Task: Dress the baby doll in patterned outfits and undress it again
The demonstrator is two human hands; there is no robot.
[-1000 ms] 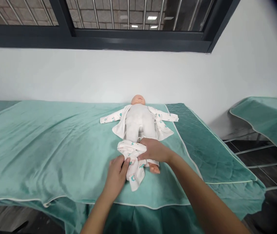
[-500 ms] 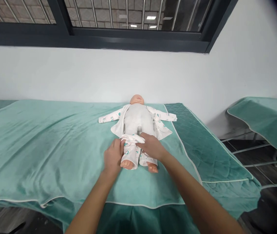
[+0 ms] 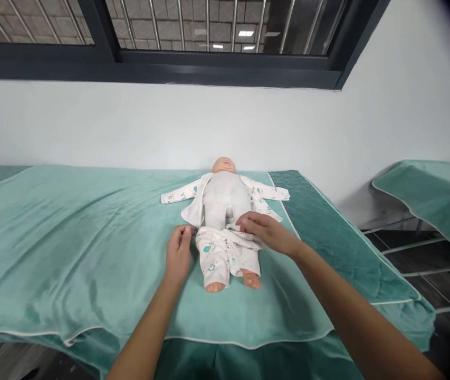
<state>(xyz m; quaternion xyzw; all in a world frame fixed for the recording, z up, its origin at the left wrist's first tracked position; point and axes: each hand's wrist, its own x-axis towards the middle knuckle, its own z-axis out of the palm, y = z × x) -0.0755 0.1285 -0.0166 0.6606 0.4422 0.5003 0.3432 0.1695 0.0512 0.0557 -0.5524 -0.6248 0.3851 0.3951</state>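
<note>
A baby doll (image 3: 227, 195) with a grey-white cloth body lies on its back, head away from me. Its white printed jacket (image 3: 193, 211) is spread open, with both sleeves out to the sides. White printed trousers (image 3: 212, 253) cover the lower legs, bunched at the waistband below the crotch, and both feet stick out of the cuffs. My right hand (image 3: 270, 232) pinches the waistband over the doll's leg on the right. Just left of the trousers, my left hand (image 3: 179, 250) is closed with curled fingers, apart from the cloth, and nothing shows in it.
The doll lies on a green bed cover (image 3: 90, 237) with white piping. Behind the bed rise a white wall (image 3: 130, 126) and a dark window frame (image 3: 225, 68). At the right stands another green-covered surface (image 3: 438, 190), with metal bars (image 3: 414, 245) below.
My left hand has come off the trousers to the left. My right hand has shifted right with the waistband, which is less rolled and spread over both legs.
</note>
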